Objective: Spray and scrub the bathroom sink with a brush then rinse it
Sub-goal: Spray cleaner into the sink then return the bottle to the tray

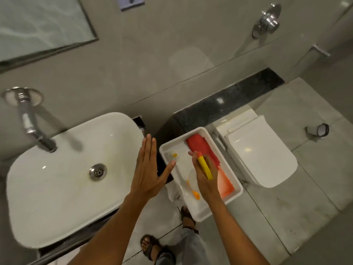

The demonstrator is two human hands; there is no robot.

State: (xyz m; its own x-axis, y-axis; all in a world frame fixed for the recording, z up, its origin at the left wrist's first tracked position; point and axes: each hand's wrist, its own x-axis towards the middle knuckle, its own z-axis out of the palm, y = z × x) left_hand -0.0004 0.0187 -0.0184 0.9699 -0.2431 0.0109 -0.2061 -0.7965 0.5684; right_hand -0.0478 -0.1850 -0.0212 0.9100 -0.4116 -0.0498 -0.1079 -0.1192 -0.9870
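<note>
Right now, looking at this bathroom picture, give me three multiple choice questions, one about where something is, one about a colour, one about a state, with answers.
1. Where is the white tray?
A. inside the sink
B. between sink and toilet
C. on the toilet lid

2. What colour is the item in the right hand?
A. yellow with an orange tip
B. blue
C. black

3. How is the left hand?
A. gripping the tap
B. open and empty
C. closed on a cloth

Answers: B, the tray sits right of the sink and left of the toilet; A, the yellow item shows it; B, fingers spread flat.
</note>
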